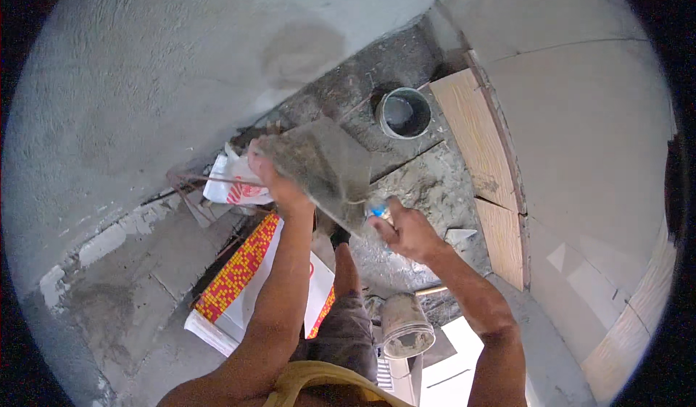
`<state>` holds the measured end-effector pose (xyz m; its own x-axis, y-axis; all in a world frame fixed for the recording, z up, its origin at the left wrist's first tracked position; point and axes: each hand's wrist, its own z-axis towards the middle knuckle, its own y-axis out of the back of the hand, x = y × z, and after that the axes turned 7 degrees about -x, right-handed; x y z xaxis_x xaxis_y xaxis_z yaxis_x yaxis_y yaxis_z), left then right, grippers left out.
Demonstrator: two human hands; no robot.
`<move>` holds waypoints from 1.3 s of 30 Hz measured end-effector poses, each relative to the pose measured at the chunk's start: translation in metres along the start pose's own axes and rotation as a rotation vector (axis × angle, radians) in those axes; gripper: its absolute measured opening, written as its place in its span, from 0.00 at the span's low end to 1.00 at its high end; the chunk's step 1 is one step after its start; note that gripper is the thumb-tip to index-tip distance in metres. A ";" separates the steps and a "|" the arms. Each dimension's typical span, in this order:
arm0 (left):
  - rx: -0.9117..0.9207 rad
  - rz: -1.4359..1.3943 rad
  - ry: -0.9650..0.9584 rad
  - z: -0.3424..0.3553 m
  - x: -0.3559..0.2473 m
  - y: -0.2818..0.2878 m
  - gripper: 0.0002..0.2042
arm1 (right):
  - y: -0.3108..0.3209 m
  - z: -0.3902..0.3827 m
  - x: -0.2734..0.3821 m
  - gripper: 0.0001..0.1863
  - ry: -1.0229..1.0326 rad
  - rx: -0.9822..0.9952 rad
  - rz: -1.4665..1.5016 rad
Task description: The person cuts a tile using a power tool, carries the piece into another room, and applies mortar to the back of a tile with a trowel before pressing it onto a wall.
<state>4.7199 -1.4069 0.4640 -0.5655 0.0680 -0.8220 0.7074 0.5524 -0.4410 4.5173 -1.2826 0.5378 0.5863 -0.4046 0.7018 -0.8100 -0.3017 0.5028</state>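
Observation:
My left hand (272, 175) grips the left edge of a flat grey tile (341, 162), which is held tilted in front of me. Darker, rough material is smeared over part of the tile's face. Close to its lower right edge, my right hand (412, 233) is closed around a small hand tool with a blue part (378, 210). That tool is blurred, and a thin bent neck seems to run from it toward the tile; its working end is not clear. Below the hands, grey wet mortar (417, 182) is spread over the floor.
A dark-mouthed bucket (405, 113) stands beyond the tile, and a mortar-stained bucket (407, 327) is near my legs. Wood-patterned tiles (478, 139) line the right wall's base. A white bag (235, 179) and a red-yellow patterned box (239, 269) lie left. A pale triangular piece (460, 235) rests on the mortar.

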 end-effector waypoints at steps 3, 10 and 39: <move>-0.041 0.225 -0.074 0.003 0.002 0.007 0.27 | -0.007 -0.015 -0.042 0.28 -0.136 -0.015 -0.099; -0.015 0.457 0.659 0.002 -0.041 0.017 0.33 | -0.146 -0.059 -0.202 0.26 -0.593 -0.284 0.042; 0.352 0.967 0.733 0.019 -0.028 -0.046 0.27 | -0.310 -0.206 -0.167 0.22 -1.402 -0.739 0.653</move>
<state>4.7113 -1.4502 0.5003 0.2229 0.8252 -0.5190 0.9727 -0.2234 0.0626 4.6683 -0.9437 0.3687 -0.5862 -0.8002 0.1268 -0.4951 0.4777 0.7258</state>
